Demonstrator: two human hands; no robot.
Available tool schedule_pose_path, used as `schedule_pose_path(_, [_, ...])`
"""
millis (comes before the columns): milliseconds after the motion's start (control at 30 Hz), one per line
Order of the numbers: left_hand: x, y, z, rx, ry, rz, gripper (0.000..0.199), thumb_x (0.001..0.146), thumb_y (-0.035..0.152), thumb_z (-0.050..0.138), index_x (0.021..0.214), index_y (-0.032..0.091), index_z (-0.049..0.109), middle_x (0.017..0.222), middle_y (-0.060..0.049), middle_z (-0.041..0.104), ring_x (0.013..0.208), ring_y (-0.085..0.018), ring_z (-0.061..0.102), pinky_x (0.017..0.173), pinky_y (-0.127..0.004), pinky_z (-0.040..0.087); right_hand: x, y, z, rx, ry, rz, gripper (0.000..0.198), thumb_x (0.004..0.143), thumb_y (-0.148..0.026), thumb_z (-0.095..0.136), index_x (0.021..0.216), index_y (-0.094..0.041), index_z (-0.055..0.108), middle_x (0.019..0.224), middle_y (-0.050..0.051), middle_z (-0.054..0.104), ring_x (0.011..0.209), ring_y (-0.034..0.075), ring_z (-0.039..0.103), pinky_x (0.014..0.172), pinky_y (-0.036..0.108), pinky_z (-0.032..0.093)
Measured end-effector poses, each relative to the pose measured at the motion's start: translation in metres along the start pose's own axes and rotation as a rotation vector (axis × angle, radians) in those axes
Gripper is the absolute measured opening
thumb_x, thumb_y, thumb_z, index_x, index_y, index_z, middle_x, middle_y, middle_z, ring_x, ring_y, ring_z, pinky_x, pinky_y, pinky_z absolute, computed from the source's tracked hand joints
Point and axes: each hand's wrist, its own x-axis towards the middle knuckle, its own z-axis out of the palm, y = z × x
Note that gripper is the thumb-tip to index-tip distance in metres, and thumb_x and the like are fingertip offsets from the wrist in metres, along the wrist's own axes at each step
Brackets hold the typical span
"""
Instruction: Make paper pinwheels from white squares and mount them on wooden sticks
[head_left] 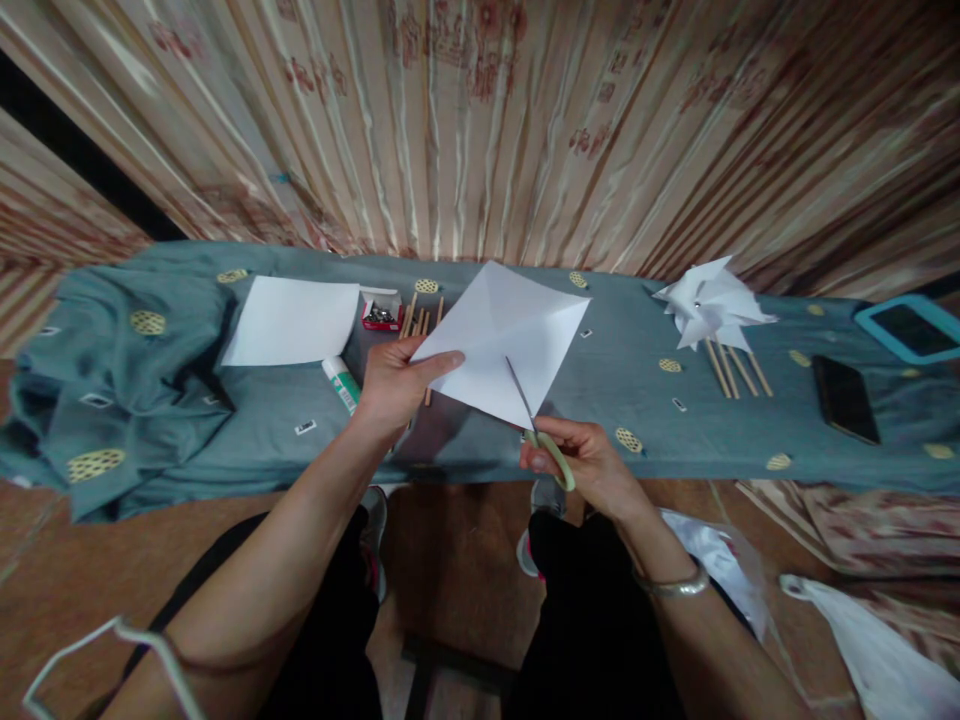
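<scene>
My left hand (397, 382) grips a square sheet of white paper (502, 330) by its left corner, thumb on top. Faint crease lines cross the sheet, which is held above the cloth-covered table. Around the handles of a pair of scissors (553, 455) with pale green grips, my right hand (581, 458) is closed. One blade lies over the paper near its lowest corner; the other blade is hidden beneath. Wooden sticks (428, 395) lie partly under the sheet, close to my left hand. A glue stick (342, 384) rests just left of that hand.
A stack of white paper (296, 322) and a red box of small metal pins (382, 310) lie at the left. Finished paper pinwheels (712, 305) on sticks sit at the right, near a black phone (845, 400) and a blue-framed device (911, 328). A patterned curtain (480, 130) hangs behind.
</scene>
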Motion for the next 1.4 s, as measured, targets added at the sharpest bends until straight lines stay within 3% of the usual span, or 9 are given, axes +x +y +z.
schedule_pose_path(367, [-0.002,-0.001,0.001,0.009,-0.024,0.009,0.017,0.057,0.024,0.083,0.071,0.019,0.074,0.066,0.002,0.071,0.055,-0.015,0.062,0.055,-0.029,0.053,0.0,-0.001,0.0,-0.074,-0.002,-0.024,0.04,0.062,-0.054,0.08,0.067,-0.016,0.067,0.063,-0.001,0.06,0.058,0.009,0.049,0.052,0.024,0.043])
schedule_pose_path(700, [-0.006,0.001,0.004,0.008,-0.039,-0.038,0.021,0.055,0.026,0.083,0.072,0.016,0.074,0.068,-0.001,0.071,0.055,-0.015,0.06,0.055,-0.028,0.05,-0.001,-0.004,0.002,-0.064,0.039,0.0,0.044,0.056,-0.058,0.081,0.065,-0.018,0.066,0.061,-0.001,0.059,0.057,0.009,0.046,0.05,0.022,0.039])
schedule_pose_path(1000, [-0.005,0.0,0.004,0.017,-0.028,-0.028,0.017,0.055,0.025,0.082,0.069,0.019,0.074,0.066,0.001,0.07,0.055,-0.015,0.06,0.053,-0.028,0.05,0.0,-0.001,0.002,0.028,0.049,0.016,0.036,0.054,-0.045,0.087,0.065,-0.017,0.068,0.057,-0.003,0.058,0.052,0.007,0.045,0.049,0.022,0.042])
schedule_pose_path(1200, [-0.005,0.0,0.005,0.005,-0.024,-0.029,0.018,0.054,0.025,0.083,0.067,0.018,0.073,0.064,0.001,0.069,0.053,-0.014,0.058,0.052,-0.027,0.048,0.001,0.002,0.0,0.031,0.039,0.05,0.038,0.055,-0.044,0.087,0.079,-0.017,0.073,0.061,-0.002,0.062,0.053,0.009,0.051,0.051,0.024,0.046])
schedule_pose_path(1400, [-0.001,0.002,0.002,0.006,0.012,-0.038,0.019,0.055,0.024,0.082,0.071,0.017,0.073,0.066,0.0,0.069,0.057,-0.017,0.062,0.057,-0.03,0.05,-0.002,0.005,-0.005,-0.063,-0.081,0.035,0.047,0.067,-0.053,0.078,0.098,-0.018,0.072,0.073,0.001,0.066,0.06,0.009,0.053,0.055,0.023,0.045])
